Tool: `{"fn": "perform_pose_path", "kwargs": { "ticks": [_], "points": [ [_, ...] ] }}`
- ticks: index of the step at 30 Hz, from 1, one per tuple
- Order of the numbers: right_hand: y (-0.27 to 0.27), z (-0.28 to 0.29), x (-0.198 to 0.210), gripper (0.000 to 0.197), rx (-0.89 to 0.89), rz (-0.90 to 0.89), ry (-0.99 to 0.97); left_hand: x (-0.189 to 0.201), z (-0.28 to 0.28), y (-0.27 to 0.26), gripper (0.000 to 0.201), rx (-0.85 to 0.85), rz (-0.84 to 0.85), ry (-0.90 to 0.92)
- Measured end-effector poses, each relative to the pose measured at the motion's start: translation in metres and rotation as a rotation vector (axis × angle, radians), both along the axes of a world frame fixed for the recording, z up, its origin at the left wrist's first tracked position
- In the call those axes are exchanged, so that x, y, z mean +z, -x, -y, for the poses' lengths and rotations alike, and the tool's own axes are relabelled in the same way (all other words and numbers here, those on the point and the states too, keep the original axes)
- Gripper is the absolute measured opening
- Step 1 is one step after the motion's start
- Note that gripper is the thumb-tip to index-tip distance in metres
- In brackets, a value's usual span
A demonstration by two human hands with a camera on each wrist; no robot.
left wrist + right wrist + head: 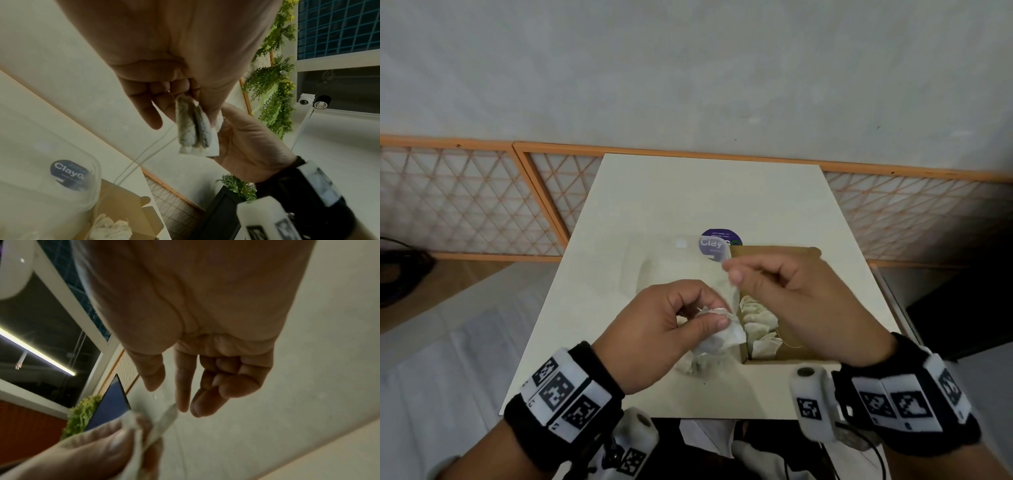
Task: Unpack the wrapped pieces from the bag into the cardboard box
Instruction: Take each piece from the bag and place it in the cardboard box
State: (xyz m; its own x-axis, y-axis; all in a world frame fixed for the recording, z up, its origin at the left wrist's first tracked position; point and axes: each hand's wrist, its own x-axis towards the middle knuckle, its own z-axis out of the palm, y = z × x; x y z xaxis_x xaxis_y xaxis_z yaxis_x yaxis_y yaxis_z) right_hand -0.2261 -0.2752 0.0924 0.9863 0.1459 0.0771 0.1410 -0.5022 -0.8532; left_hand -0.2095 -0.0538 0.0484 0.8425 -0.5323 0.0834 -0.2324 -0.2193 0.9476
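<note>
On the pale desk (688,192), my left hand (664,329) grips a wrapped piece (722,334) just left of the cardboard box (791,356); my right hand (784,294) pinches the clear bag (674,267) above it.

Two hands were in view, the left hand (671,325) and the right hand (784,294). One clear bag (671,270), bearing one round purple sticker (719,240), lay beside one cardboard box (791,342). Wrapped pieces (756,322) filled the box; their number could not be told.
</note>
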Motion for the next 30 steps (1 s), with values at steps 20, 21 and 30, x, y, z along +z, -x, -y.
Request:
{"fn": "perform_pose_path", "kwargs": {
  "ticks": [20, 21, 30],
  "points": [
    [-0.007, -0.015, -0.024, 0.027, 0.042, -0.115, -0.107, -0.012, 0.006, -0.01, 0.003, 0.257, 0.109, 0.103],
    [-0.007, -0.015, -0.024, 0.028, 0.051, -0.126, -0.094, -0.013, 0.006, -0.011, 0.002, 0.263, 0.096, 0.121],
    [-0.012, -0.022, -0.018, 0.035, 0.101, -0.172, -0.108, -0.021, 0.005, -0.018, 0.028, 0.306, -0.054, 0.288]
  ]
}}
